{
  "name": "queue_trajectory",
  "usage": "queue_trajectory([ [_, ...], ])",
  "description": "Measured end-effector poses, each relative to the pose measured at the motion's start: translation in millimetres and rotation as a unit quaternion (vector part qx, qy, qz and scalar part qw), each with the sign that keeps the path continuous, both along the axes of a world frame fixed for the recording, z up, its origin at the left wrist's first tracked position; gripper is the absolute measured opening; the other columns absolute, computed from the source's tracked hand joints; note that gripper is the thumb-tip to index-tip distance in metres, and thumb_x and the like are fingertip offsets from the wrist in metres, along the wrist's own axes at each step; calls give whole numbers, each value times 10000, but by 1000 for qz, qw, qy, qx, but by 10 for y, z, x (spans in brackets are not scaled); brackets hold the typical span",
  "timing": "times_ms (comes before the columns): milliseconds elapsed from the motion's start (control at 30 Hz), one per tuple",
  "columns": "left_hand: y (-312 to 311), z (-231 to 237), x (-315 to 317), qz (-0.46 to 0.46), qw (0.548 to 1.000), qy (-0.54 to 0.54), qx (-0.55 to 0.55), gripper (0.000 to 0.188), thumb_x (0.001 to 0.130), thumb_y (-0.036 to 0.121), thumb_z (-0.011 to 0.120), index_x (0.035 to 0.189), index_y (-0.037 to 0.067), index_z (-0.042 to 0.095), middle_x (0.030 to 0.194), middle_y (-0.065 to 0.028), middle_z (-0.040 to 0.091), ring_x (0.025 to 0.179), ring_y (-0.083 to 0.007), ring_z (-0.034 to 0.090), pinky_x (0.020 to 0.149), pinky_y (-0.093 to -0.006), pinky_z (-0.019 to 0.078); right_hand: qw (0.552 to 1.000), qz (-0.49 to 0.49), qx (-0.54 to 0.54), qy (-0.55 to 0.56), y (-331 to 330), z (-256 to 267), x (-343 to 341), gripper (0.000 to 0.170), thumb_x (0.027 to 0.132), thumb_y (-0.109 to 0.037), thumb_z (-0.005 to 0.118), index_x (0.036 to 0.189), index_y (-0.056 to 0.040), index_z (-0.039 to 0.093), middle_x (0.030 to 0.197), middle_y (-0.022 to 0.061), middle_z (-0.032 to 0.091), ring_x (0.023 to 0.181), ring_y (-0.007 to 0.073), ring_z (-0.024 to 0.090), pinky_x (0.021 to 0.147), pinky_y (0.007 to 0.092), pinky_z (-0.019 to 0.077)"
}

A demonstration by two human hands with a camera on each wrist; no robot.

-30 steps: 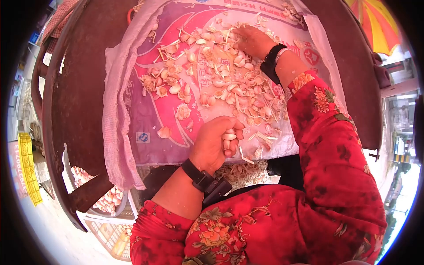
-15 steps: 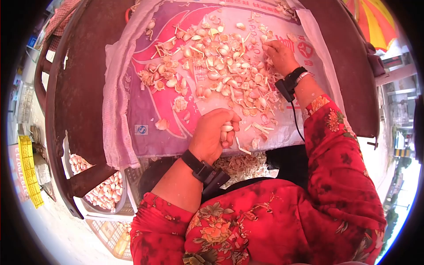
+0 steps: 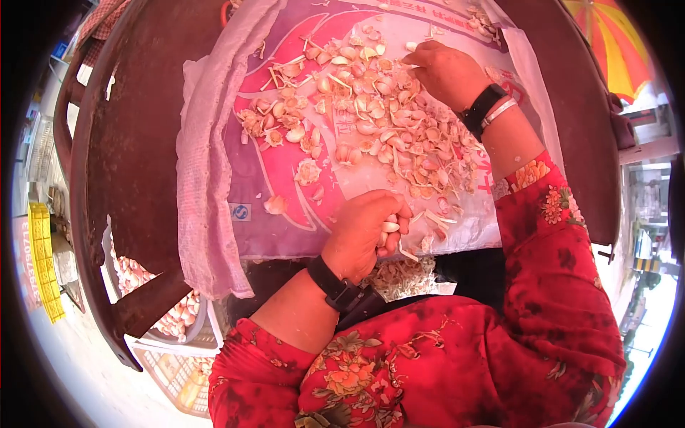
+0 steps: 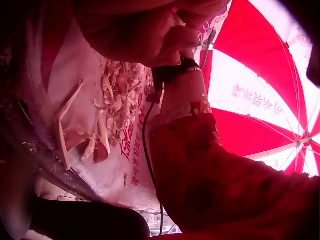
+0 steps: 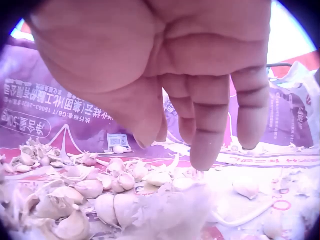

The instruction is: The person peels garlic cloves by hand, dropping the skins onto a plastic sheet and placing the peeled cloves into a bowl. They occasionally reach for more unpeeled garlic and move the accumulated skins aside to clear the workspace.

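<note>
The left hand (image 3: 364, 232) is curled round several peeled-looking garlic cloves (image 3: 389, 227) near the front edge of the printed sack (image 3: 278, 246). At the upper right of the heap of garlic cloves and skins (image 3: 399, 132), the right hand (image 3: 453, 75) reaches down, a pale clove (image 3: 411, 46) just beyond its fingertips. In the right wrist view that hand (image 5: 185, 90) hangs over scattered cloves (image 5: 90, 188) with its fingers loosely extended, and no clove shows between them. The left wrist view has the left hand (image 4: 140, 35) dark and blurred across the top.
A brown table (image 3: 146, 114) lies under the sack. Tubs of garlic (image 3: 182, 317) and a crate (image 3: 168, 374) stand below at the lower left, by a yellow plastic rack (image 3: 44, 260). Loose skins (image 3: 403, 277) lie below the front edge. An umbrella (image 3: 606, 43) is at the upper right.
The right hand has moved up and left to the heap's far side since half a second ago. The left hand keeps its grip on the cloves. The whole head view has shifted slightly.
</note>
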State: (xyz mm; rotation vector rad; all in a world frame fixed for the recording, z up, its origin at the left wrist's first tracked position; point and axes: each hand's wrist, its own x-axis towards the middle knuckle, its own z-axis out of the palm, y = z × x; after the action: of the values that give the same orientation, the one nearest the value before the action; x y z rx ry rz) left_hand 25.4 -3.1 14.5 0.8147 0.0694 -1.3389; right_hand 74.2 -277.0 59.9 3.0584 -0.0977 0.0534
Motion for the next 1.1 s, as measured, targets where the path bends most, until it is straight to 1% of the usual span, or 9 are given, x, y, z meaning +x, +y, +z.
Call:
queue_trajectory([
  [67,12,-20,3,2,1000,7,-11,186,908,164,519,816,13,577,687,-73,570,451,-85,486,374,-200,324,996,30,45,-69,23,-182,310,321,836,-167,556,1146,-166,639,1067,125,633,1004,319,614,851,426,487],
  [267,39,-3,3,13,1000,15,-16,162,903,155,530,839,13,579,682,-72,577,448,-85,487,375,-202,331,999,-18,33,27,146,-504,795,318,825,-134,557,1135,-150,631,1105,159,621,1032,330,603,870,418,484],
  [300,32,2,20,11,1000,14,-15,158,902,153,532,845,14,580,684,-72,579,450,-85,488,376,-202,332,999,2,47,-19,154,-489,778,304,814,-121,573,1115,-110,621,1007,161,647,919,293,654,780,379,520],
  [333,32,-1,30,15,1000,9,-12,157,901,154,533,852,13,581,685,-71,582,450,-86,489,377,-203,335,985,-52,167,0,139,-447,770,286,819,-121,579,1101,-90,616,959,154,649,862,265,660,734,362,525],
  [433,30,-15,18,32,999,3,-5,155,901,160,537,875,14,584,690,-68,588,454,-89,492,386,-207,344,846,-174,503,17,106,-321,592,192,849,-130,607,998,-11,596,763,84,633,624,135,635,539,282,512],
  [533,14,-30,7,63,998,1,-6,157,902,166,536,905,17,584,693,-66,588,460,-92,492,399,-209,351,730,-157,664,40,92,-284,332,182,860,-143,630,1000,-31,593,761,19,623,579,111,602,515,258,504],
  [800,-12,-38,77,153,985,-77,-20,306,901,139,482,1184,31,519,719,-58,554,494,-88,470,427,-212,339,621,-104,769,112,597,-194,-382,117,894,-100,605,976,-16,598,803,54,649,599,118,635,512,253,533],
  [967,-3,-56,95,115,984,-139,-8,265,888,141,483,1121,30,543,716,-45,569,496,-74,475,424,-195,341,720,-117,675,110,977,-72,-749,122,856,-128,649,843,-9,622,704,58,639,580,118,629,514,236,513],
  [1100,-26,-1,54,93,982,-167,9,204,872,108,498,1051,37,565,702,-26,568,483,-49,465,402,-170,317,749,-109,649,72,1008,-49,-904,136,854,-131,655,853,1,621,702,51,632,589,113,627,521,232,506],
])
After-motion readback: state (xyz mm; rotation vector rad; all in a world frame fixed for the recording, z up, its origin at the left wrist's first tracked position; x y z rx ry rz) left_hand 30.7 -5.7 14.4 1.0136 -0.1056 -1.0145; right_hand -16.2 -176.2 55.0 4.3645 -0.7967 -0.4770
